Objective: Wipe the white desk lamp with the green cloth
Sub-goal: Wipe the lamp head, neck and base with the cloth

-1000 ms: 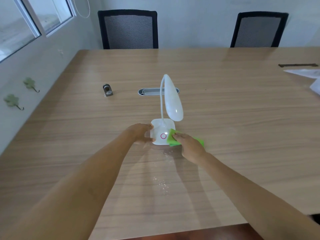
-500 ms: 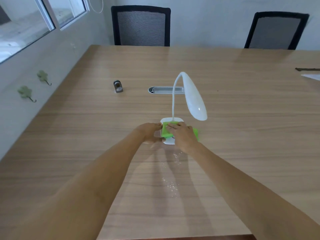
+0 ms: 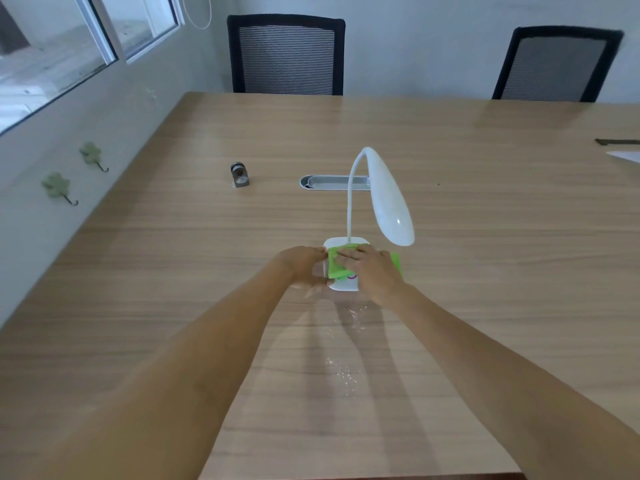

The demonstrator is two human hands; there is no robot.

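The white desk lamp (image 3: 393, 206) stands mid-table on a square white base (image 3: 341, 287), its thin neck arching up and its long head drooping to the right. A green cloth (image 3: 336, 266) lies flat across the top of the base. My right hand (image 3: 372, 270) presses down on the cloth and covers most of it. My left hand (image 3: 303, 266) grips the base's left side and holds it steady. A red ring on the base peeks out beside the cloth.
A wooden table (image 3: 485, 271) fills the view. A small metal object (image 3: 239, 174) and a grey cable slot (image 3: 334, 182) lie behind the lamp. White specks (image 3: 341, 370) dot the table near me. Two black chairs (image 3: 285, 53) stand at the far edge. Papers (image 3: 623, 155) lie far right.
My right hand slid the cloth from the base's right edge leftward onto its top, covering the red ring. The left hand kept its hold on the base.
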